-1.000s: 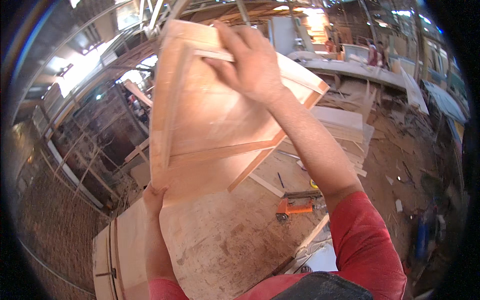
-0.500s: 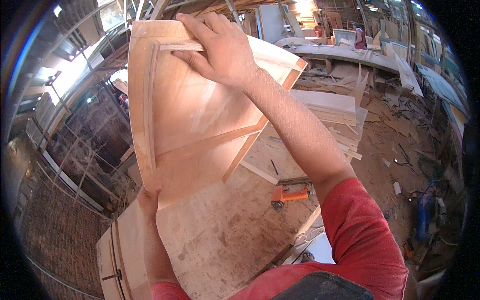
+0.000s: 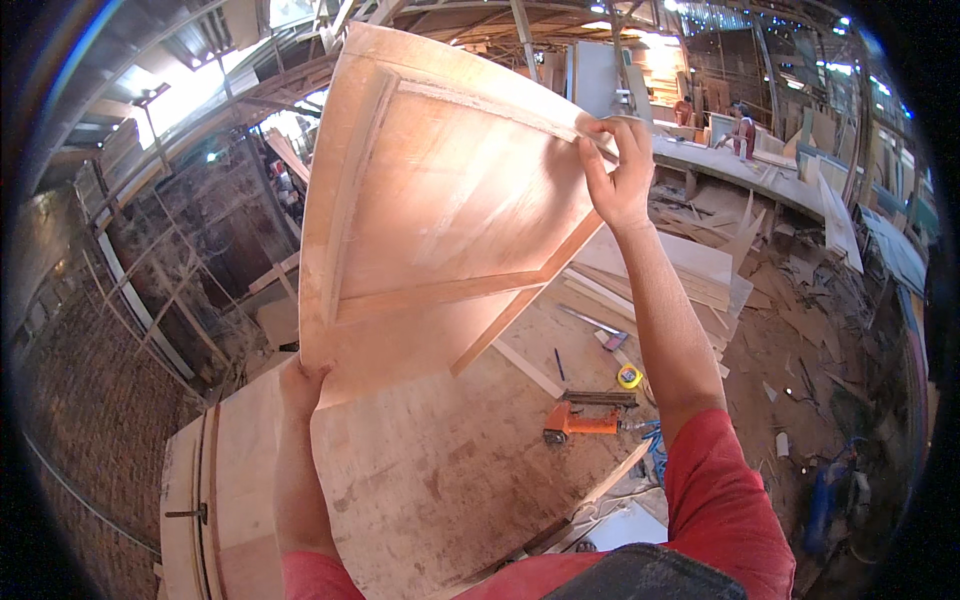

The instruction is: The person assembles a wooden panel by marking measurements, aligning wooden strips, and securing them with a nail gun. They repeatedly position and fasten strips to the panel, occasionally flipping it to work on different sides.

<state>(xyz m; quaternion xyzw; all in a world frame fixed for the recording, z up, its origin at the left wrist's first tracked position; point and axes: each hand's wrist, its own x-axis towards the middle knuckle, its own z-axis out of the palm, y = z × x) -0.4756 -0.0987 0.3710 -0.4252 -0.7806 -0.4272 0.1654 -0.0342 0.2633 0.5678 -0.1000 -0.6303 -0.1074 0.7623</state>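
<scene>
Plywood panel (image 3: 440, 200) in both hands' grip

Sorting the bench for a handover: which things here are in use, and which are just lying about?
In use: framed plywood panel; left hand at its lower corner; right hand at its upper edge.
Lying about: orange nail gun; yellow tape measure; blue pencil.

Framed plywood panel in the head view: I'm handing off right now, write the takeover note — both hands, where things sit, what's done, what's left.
Left hand: grips the lower left corner of the pale framed plywood panel.
Right hand: fingers pinch its upper right edge.
Panel: held up tilted, clear of the plywood-topped workbench, framed side facing the camera.
On the bench: orange nail gun, yellow tape measure, blue pencil.
Done: panel lifted off the bench.
Left: panel not yet set down anywhere; tools untouched.
</scene>
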